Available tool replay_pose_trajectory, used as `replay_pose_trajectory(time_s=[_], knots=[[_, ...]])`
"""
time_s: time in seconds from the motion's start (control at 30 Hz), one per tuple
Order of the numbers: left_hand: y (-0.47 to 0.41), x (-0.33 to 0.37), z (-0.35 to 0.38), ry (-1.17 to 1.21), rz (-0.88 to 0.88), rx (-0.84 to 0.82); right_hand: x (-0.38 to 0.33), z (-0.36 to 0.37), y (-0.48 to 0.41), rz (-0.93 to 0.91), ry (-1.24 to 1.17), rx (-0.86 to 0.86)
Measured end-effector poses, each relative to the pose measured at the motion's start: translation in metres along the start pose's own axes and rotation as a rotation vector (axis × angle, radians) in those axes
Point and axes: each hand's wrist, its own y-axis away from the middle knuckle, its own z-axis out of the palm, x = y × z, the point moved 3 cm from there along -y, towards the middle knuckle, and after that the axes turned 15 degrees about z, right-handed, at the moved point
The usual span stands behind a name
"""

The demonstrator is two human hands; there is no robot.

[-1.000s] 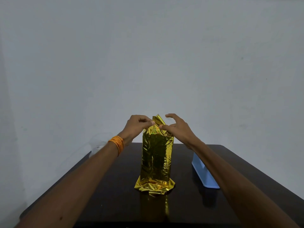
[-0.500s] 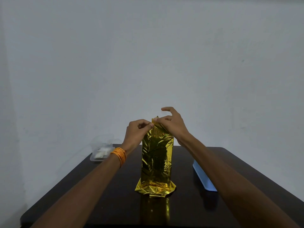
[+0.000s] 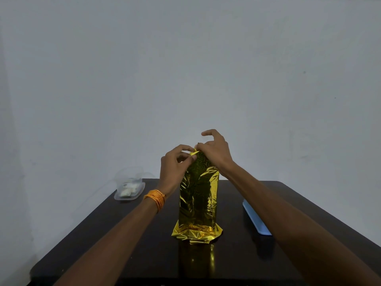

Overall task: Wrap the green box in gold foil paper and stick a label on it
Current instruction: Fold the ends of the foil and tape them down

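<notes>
A tall box wrapped in gold foil paper (image 3: pixel 198 199) stands upright in the middle of the dark table (image 3: pixel 123 244); no green shows through the wrap. Crumpled foil flares out around its base. Both hands work at the top end. My left hand (image 3: pixel 175 164), an orange thread band on its wrist, pinches a small foil tip at the top left. My right hand (image 3: pixel 214 150) presses and pinches the foil at the top right, its index finger lifted. The box top is hidden behind my fingers.
A clear plastic container (image 3: pixel 129 187) holding small pale items sits at the table's far left corner. A light blue tray (image 3: pixel 256 220) lies along the right side, partly under my right forearm. A plain wall stands behind the table.
The foil flap that stood up at the top has been folded down. My hands have drawn closer together over the top. The view has tilted, bringing the clear container into sight.
</notes>
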Motion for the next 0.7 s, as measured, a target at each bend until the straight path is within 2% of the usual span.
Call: replay_pose_trajectory(time_s=[0.2, 0.43, 0.6, 0.7], knots=[[-0.004, 0.0, 0.003, 0.005, -0.058, 0.038, 0.001, -0.004, 0.0, -0.007, -0.026, -0.027], [-0.006, -0.008, 0.004, 0.105, -0.15, 0.029, 0.008, -0.01, -0.007, 0.004, -0.085, -0.223], [-0.006, -0.01, 0.004, 0.145, -0.175, 0.006, 0.008, -0.011, -0.007, -0.033, -0.096, -0.219], [-0.007, -0.012, 0.0, 0.079, -0.18, -0.071, 0.008, -0.009, -0.011, -0.032, -0.099, -0.174]])
